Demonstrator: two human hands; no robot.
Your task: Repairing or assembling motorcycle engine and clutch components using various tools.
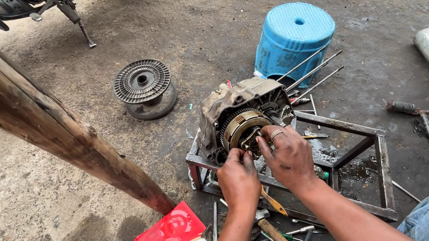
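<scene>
An engine [242, 116] sits tilted on a steel frame [367, 134] on the oily ground, its clutch [239, 129] facing the person. The left hand [238, 179] pinches at the clutch's lower edge, fingers closed on a small part I cannot make out; the right hand [287, 155], wearing a ring, curls its fingers over the clutch's right side. The engine looks heavy, rigid and greasy, so likely slippery; the casing edges or the long studs [311, 69] seem the surest holds. A blue stool [293, 38], a hammer [280, 238] and loose tools lie around.
</scene>
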